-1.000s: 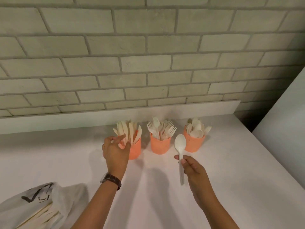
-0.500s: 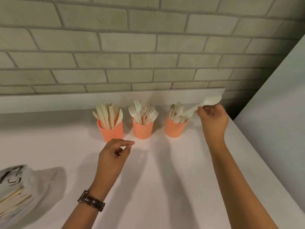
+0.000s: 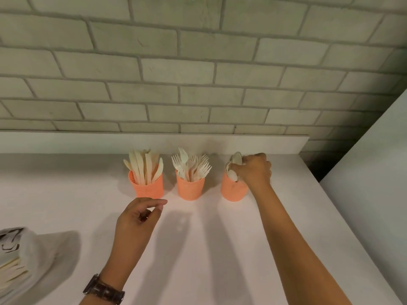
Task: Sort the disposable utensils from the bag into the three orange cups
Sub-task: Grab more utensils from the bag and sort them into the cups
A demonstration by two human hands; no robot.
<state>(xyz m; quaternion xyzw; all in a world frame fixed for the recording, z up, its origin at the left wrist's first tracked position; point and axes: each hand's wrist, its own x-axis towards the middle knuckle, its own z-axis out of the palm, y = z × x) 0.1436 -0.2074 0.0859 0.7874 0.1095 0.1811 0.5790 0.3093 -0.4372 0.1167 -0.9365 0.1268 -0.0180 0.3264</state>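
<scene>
Three orange cups stand in a row near the back of the white counter. The left cup (image 3: 146, 190) holds knives (image 3: 143, 166), the middle cup (image 3: 190, 190) holds forks (image 3: 191, 166), and the right cup (image 3: 233, 192) holds spoons (image 3: 234, 164). My right hand (image 3: 255, 170) is over the right cup's rim, fingers curled around a spoon among the others; its handle is hidden. My left hand (image 3: 136, 221) hovers in front of the left cup, fingers loosely curled and holding nothing. The white bag (image 3: 28, 256) lies at the lower left with pale utensils (image 3: 11, 271) inside.
A low white ledge (image 3: 88, 142) runs behind the cups under a grey brick wall (image 3: 198, 84). A tall white panel (image 3: 374, 172) stands off the counter's right edge, with a dark gap in the corner. A watch (image 3: 103, 291) is on my left wrist.
My right hand carried the spoon from mid-counter to the right cup and lowered it in among the spoons. My left hand drew back from the knife cup toward me.
</scene>
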